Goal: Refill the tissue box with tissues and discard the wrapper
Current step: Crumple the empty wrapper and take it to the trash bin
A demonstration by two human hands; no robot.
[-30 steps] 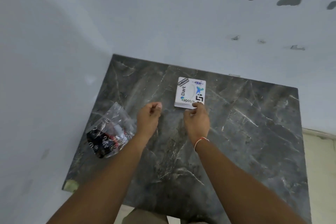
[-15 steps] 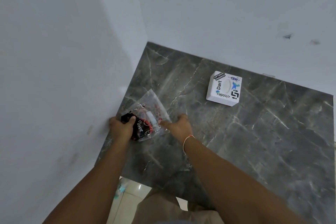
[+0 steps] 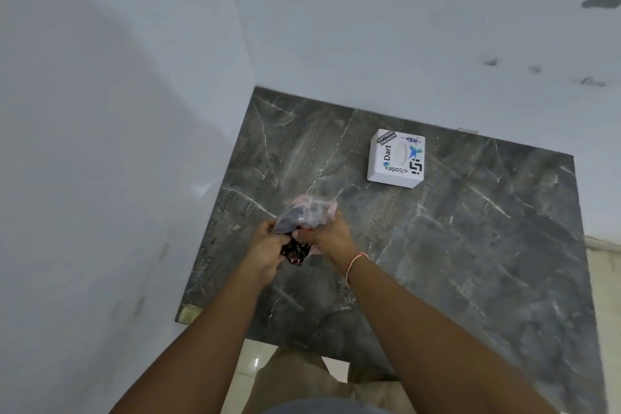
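Note:
A white tissue box [image 3: 396, 158] with stickers on its lid stands on the dark marble counter [image 3: 470, 245], near the back wall. A crumpled clear plastic wrapper [image 3: 307, 217] with dark and red print is lifted above the counter's left part. My left hand [image 3: 268, 249] grips its lower dark end and my right hand [image 3: 327, 239] grips it from the right. The wrapper is blurred, so its contents cannot be made out. The box lies up and to the right of both hands, apart from them.
White walls meet at the counter's back left corner [image 3: 254, 87]. The counter's front edge [image 3: 302, 344] runs just past my forearms, with pale floor tiles [image 3: 248, 366] below. A chipped corner [image 3: 188, 314] is at the front left.
Both hands left the tissue box, went to the wrapper lying at the left wall, and have picked it up and bunched it between them, toward the middle of the counter.

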